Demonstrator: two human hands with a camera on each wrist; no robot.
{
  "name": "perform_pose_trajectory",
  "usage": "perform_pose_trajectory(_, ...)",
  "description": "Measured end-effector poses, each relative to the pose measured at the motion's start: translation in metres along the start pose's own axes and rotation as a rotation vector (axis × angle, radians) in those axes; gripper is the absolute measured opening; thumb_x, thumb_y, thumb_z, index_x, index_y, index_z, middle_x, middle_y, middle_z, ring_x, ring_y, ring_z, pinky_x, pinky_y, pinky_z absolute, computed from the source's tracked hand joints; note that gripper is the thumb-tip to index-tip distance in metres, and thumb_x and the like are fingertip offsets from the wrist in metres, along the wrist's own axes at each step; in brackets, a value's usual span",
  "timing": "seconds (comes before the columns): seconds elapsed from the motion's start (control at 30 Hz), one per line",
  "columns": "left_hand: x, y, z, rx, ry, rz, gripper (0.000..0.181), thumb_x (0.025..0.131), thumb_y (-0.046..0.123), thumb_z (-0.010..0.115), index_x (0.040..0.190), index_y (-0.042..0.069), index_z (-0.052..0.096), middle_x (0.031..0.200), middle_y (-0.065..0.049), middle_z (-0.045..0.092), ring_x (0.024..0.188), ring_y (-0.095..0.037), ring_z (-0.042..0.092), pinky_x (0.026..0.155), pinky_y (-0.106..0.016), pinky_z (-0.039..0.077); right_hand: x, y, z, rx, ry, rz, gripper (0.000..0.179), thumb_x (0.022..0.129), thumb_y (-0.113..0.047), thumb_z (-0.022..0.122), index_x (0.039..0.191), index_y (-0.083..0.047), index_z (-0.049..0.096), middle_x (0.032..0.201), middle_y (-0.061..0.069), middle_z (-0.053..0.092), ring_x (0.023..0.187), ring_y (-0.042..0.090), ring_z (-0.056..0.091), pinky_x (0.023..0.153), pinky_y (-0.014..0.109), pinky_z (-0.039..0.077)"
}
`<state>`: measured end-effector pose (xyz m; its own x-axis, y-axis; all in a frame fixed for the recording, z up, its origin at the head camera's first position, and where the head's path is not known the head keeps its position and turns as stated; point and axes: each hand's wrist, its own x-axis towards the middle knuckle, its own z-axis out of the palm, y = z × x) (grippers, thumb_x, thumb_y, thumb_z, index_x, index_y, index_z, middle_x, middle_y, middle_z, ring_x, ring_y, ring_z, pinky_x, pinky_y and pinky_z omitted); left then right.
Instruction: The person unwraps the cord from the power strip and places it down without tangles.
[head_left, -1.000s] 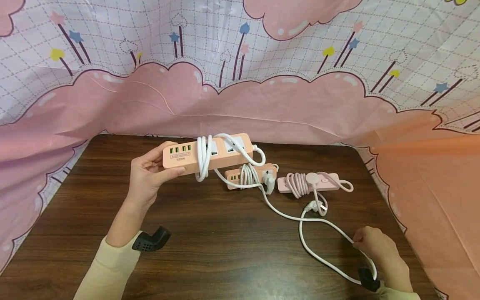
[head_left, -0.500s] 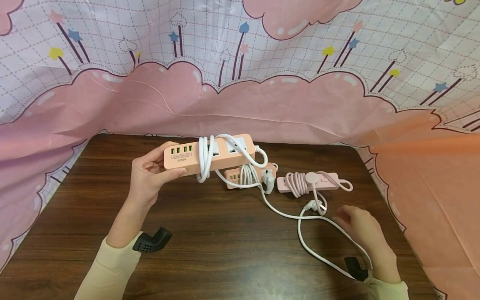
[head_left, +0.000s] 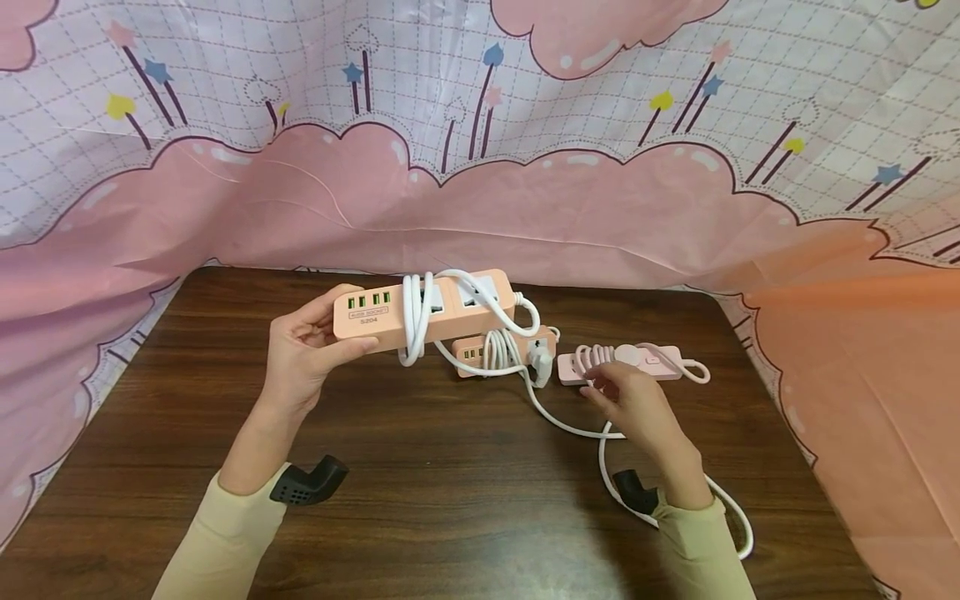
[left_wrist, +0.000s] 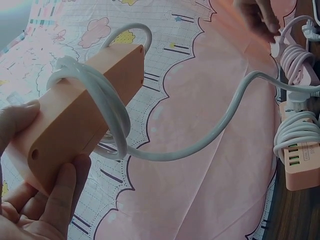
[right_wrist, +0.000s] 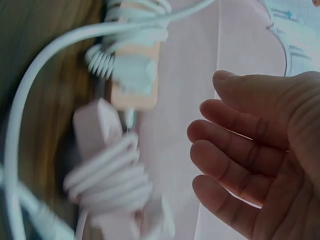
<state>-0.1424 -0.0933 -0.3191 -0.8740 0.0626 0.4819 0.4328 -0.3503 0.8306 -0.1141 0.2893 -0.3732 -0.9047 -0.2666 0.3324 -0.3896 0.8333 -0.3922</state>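
My left hand (head_left: 296, 354) grips one end of a peach power strip (head_left: 452, 293), held up above the table. A white cord (head_left: 415, 321) wraps the strip in a few turns; the rest droops to the table and makes a wide loop at the right. In the left wrist view, the thumb and fingers (left_wrist: 60, 192) pinch the strip's end. My right hand (head_left: 637, 408) hovers by the pale pink power strip (head_left: 667, 372), hiding part of its coiled cord. The right wrist view shows its fingers (right_wrist: 235, 162) loosely bent with nothing between them.
A second peach power strip (head_left: 522, 340), bound with white cord, lies behind the held one with a white plug (head_left: 541, 367) in its socket. A dark wooden table (head_left: 450, 500) lies beneath. A patterned pink cloth (head_left: 555, 225) hangs along the back and sides.
My right hand has moved from the lower right, leftward and away from me, to the front of the pink power strip. My left hand and its strip have stayed nearly still.
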Motion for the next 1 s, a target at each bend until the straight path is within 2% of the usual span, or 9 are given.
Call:
perform_pose_trajectory(0.13, 0.0, -0.001, 0.0, 0.008, 0.004, 0.0, 0.057, 0.061, -0.029, 0.064, 0.112, -0.003, 0.064, 0.099, -0.006, 0.069, 0.086, -0.014, 0.062, 0.073, -0.023, 0.052, 0.014, -0.012, 0.009, 0.042, 0.013, -0.059, 0.016, 0.076, -0.002, 0.074, 0.09, 0.001, 0.067, 0.075, 0.006, 0.063, 0.067, 0.022, 0.06, 0.06, 0.035, 0.05)
perform_pose_trajectory(0.33, 0.001, -0.001, 0.0, 0.004, 0.006, -0.01, 0.057, 0.061, -0.029, 0.064, 0.112, -0.004, 0.064, 0.099, -0.006, 0.068, 0.086, -0.015, 0.062, 0.072, -0.023, 0.052, 0.031, -0.028, 0.026, 0.154, 0.061, -0.205, 0.024, 0.076, -0.004, 0.075, 0.097, 0.003, 0.066, 0.088, 0.011, 0.064, 0.08, 0.026, 0.061, 0.069, 0.038, 0.051)
perform_pose_trajectory(0.37, 0.001, -0.001, 0.0, 0.005, 0.005, -0.01, 0.057, 0.061, -0.029, 0.064, 0.112, -0.004, 0.064, 0.099, -0.006, 0.068, 0.086, -0.015, 0.062, 0.072, -0.023, 0.052, 0.034, -0.031, 0.029, 0.174, 0.057, -0.223, 0.025, 0.077, -0.005, 0.075, 0.099, 0.002, 0.066, 0.092, 0.011, 0.064, 0.079, 0.025, 0.06, 0.068, 0.038, 0.051)
perform_pose_trajectory(0.5, 0.001, -0.001, 0.0, -0.003, -0.001, -0.01, 0.056, 0.062, -0.028, 0.065, 0.112, -0.004, 0.064, 0.098, -0.007, 0.068, 0.085, -0.015, 0.062, 0.072, -0.023, 0.052, 0.041, -0.043, 0.041, 0.249, -0.002, -0.286, 0.029, 0.08, -0.01, 0.073, 0.106, 0.0, 0.065, 0.104, 0.01, 0.065, 0.093, 0.024, 0.06, 0.078, 0.039, 0.049)
perform_pose_trajectory(0.6, 0.001, -0.001, 0.0, -0.013, -0.005, -0.014, 0.055, 0.062, -0.028, 0.066, 0.112, -0.005, 0.064, 0.098, -0.007, 0.068, 0.084, -0.015, 0.062, 0.071, -0.023, 0.052, 0.044, -0.049, 0.049, 0.29, -0.047, -0.325, 0.024, 0.082, -0.009, 0.072, 0.104, -0.001, 0.066, 0.101, 0.008, 0.067, 0.096, 0.023, 0.06, 0.083, 0.038, 0.048)
perform_pose_trajectory(0.73, 0.0, -0.001, 0.0, -0.015, -0.004, -0.024, 0.055, 0.061, -0.028, 0.066, 0.112, -0.007, 0.063, 0.098, -0.006, 0.069, 0.085, -0.015, 0.062, 0.072, -0.023, 0.052, 0.046, -0.054, 0.055, 0.356, -0.054, -0.328, 0.011, 0.081, -0.005, 0.07, 0.092, -0.004, 0.069, 0.088, 0.004, 0.067, 0.083, 0.018, 0.06, 0.073, 0.035, 0.048)
perform_pose_trajectory(0.87, -0.001, -0.001, -0.001, -0.011, -0.018, -0.03, 0.056, 0.059, -0.029, 0.066, 0.111, -0.009, 0.063, 0.097, -0.006, 0.069, 0.085, -0.014, 0.062, 0.072, -0.023, 0.051, 0.047, -0.055, 0.054, 0.41, 0.031, -0.275, 0.007, 0.08, -0.002, 0.071, 0.086, -0.004, 0.07, 0.082, 0.002, 0.066, 0.077, 0.013, 0.058, 0.067, 0.037, 0.048)
perform_pose_trajectory(1.0, -0.002, -0.001, -0.003, -0.021, -0.061, -0.035, 0.055, 0.06, -0.029, 0.066, 0.11, -0.007, 0.064, 0.096, -0.008, 0.069, 0.083, -0.015, 0.062, 0.07, -0.023, 0.052, 0.049, -0.053, 0.046, 0.424, 0.19, -0.22, 0.012, 0.077, 0.003, 0.072, 0.089, -0.001, 0.071, 0.09, 0.009, 0.069, 0.088, 0.018, 0.062, 0.076, 0.036, 0.05)
